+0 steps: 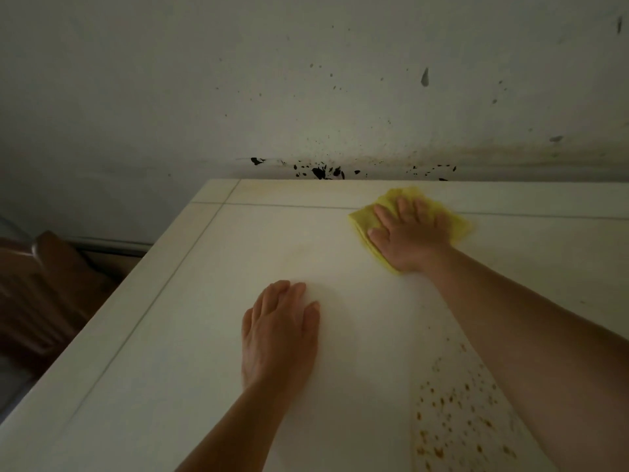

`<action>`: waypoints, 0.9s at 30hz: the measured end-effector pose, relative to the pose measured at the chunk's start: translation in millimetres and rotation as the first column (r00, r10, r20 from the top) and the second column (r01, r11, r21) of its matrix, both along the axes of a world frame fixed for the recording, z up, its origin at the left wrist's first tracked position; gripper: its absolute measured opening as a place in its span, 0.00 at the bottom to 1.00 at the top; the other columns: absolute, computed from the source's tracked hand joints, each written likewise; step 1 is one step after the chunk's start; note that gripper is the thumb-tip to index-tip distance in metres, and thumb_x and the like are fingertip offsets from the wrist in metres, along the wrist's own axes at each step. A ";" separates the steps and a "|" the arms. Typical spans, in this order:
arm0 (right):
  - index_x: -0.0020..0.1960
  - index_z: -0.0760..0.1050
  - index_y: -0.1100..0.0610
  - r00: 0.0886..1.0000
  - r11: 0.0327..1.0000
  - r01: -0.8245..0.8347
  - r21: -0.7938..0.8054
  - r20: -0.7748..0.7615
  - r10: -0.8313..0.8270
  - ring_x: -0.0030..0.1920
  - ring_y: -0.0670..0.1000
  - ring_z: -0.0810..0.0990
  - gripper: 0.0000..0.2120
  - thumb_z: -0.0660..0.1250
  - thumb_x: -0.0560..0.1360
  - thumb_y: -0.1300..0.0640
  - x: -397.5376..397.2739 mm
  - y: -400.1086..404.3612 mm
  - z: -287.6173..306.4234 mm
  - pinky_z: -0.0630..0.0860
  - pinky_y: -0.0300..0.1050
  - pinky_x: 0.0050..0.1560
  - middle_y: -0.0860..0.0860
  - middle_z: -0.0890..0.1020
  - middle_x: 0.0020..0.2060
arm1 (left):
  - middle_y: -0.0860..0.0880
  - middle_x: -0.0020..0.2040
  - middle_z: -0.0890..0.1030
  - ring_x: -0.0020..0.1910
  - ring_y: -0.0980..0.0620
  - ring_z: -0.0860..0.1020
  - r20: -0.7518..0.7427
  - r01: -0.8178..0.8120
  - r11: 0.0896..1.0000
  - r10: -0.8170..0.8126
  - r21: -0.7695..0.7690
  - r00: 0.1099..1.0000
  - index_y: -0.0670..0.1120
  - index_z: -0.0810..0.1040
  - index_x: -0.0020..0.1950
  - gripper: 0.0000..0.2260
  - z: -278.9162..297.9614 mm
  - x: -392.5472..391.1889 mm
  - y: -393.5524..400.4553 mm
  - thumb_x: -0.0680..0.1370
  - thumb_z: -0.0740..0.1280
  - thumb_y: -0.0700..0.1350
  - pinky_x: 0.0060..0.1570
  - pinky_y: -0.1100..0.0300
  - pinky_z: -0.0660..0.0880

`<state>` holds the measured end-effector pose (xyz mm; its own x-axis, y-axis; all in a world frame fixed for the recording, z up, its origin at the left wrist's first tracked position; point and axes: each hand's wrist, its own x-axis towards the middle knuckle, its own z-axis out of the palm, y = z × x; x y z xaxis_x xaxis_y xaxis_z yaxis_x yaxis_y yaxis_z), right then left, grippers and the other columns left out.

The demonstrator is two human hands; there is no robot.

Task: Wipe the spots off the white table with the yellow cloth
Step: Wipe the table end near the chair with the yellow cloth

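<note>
The white table (pixel 190 335) fills the lower part of the view. A folded yellow cloth (pixel 366 221) lies flat near its far edge, right of centre. My right hand (pixel 408 233) presses down on the cloth with fingers spread, covering most of it. My left hand (pixel 279 332) rests flat on the bare tabletop in the middle, fingers together, holding nothing. A patch of brown spots (pixel 452 413) marks the table at the near right, beside and partly under my right forearm.
A stained wall (pixel 306 97) with black splatter marks (pixel 320 172) rises right behind the table's far edge. A dark brown wooden chair (pixel 44 284) stands to the left, below the table's left edge.
</note>
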<state>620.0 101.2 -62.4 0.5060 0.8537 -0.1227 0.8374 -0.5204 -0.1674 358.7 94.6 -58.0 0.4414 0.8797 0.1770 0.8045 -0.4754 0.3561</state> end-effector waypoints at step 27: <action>0.71 0.58 0.43 0.805 0.861 -0.449 0.237 -0.309 0.506 0.75 0.46 0.44 0.21 0.54 0.79 0.55 -53.1 -173.5 22.7 0.39 0.54 0.72 0.44 0.52 0.75 | 0.47 0.72 0.67 0.69 0.44 0.66 -0.111 0.038 0.995 -0.048 -0.097 0.993 0.52 0.70 0.67 0.18 14.2 -3.9 -14.4 0.78 0.56 0.54 0.68 0.50 0.62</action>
<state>566.8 -72.3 -39.7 -0.0235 0.9975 -0.0668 0.8436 -0.0161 -0.5367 354.7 80.3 -43.9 0.4918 0.8698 0.0411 0.8215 -0.4791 0.3092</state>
